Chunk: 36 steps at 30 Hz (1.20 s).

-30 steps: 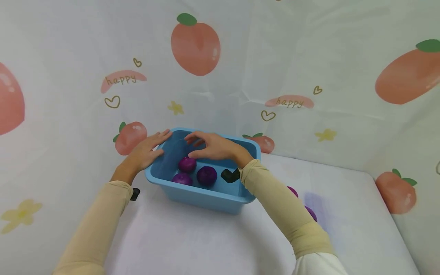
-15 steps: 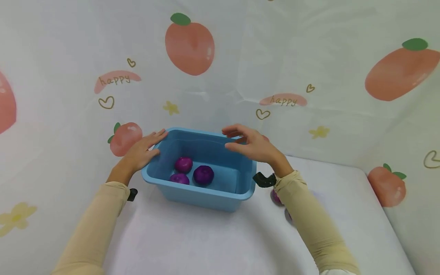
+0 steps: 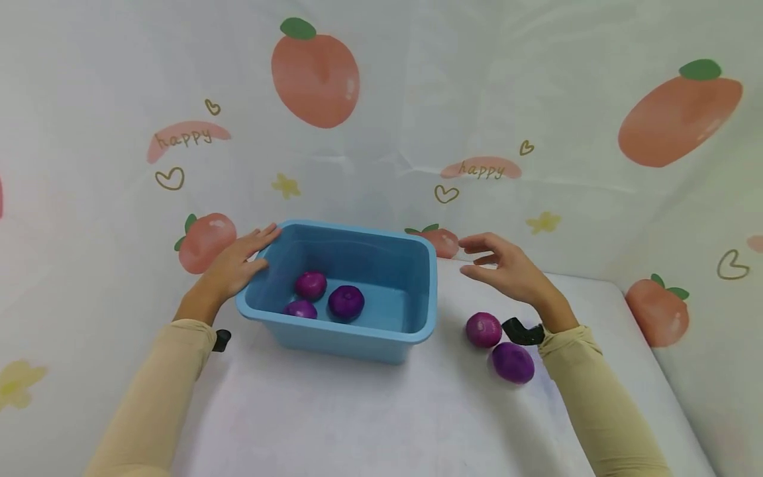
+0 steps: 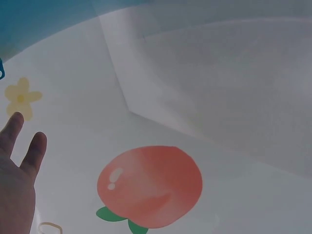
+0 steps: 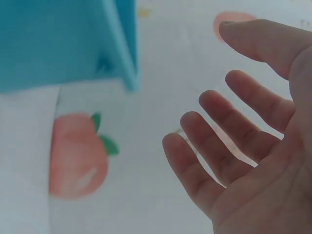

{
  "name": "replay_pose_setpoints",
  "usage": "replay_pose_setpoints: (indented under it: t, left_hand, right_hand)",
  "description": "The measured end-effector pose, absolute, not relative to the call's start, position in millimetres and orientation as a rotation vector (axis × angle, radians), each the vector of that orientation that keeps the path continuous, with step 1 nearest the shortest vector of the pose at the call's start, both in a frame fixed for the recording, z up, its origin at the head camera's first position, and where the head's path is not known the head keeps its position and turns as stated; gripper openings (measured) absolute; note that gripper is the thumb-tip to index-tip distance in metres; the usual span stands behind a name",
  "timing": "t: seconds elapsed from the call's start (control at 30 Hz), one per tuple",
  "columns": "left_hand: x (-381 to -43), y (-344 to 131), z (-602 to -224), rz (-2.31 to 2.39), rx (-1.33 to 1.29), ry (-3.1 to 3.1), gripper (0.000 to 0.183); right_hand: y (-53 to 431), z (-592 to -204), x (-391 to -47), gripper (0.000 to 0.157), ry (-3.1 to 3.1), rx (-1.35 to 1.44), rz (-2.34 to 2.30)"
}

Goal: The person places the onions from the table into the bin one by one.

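A light blue plastic bin (image 3: 340, 340) stands on the table, with a purple, onion-like round (image 3: 310, 285), a darker purple round (image 3: 346, 303) and a partly hidden purple round (image 3: 301, 309) in its left half. My left hand (image 3: 229, 268) rests on the bin's left rim, fingers extended. Right of the bin, my right hand (image 3: 509, 268) hovers above the table with spread, slightly bent fingers and holds nothing. Below it lie a red onion (image 3: 484, 330) and a glossy purple round (image 3: 512, 362), side by side. The right wrist view shows the palm bare beside the bin.
A white cloth (image 3: 381, 119) printed with peaches, hearts and flowers hangs as a wall behind and beside the white table (image 3: 357, 417). The bin's back stands close to this wall. Each wrist carries a small black device (image 3: 523, 331).
My right hand has moved out of the bin, over its right rim and to the right. The two purple things outside have come into full view. My left hand stays on the rim.
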State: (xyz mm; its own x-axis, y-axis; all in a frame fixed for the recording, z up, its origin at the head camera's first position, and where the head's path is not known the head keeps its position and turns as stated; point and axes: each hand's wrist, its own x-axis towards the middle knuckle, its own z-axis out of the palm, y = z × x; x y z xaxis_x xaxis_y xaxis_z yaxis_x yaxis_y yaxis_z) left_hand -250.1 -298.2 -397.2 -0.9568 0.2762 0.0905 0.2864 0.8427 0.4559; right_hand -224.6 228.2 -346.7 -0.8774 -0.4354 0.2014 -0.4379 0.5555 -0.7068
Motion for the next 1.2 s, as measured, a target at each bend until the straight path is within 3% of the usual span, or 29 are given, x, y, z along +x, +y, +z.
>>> replay_pose_setpoints:
  t: [0.43,0.8,1.2]
  left_hand:
    - [-250,-300,-398,-0.728,-0.455,-2.999,0.065]
    - [-249,-299,-400,-0.747,-0.449,-3.003,0.064]
    - [-251,-298,-397,-0.745,-0.446,-3.006,0.064]
  right_hand:
    - [276,-399,-207,0.058,-2.977,0.489,1.259]
    - [291,-448,-208,0.082,-3.212,0.404,1.324]
    - [296,-471,-215,0.087,-3.352,0.397,1.354]
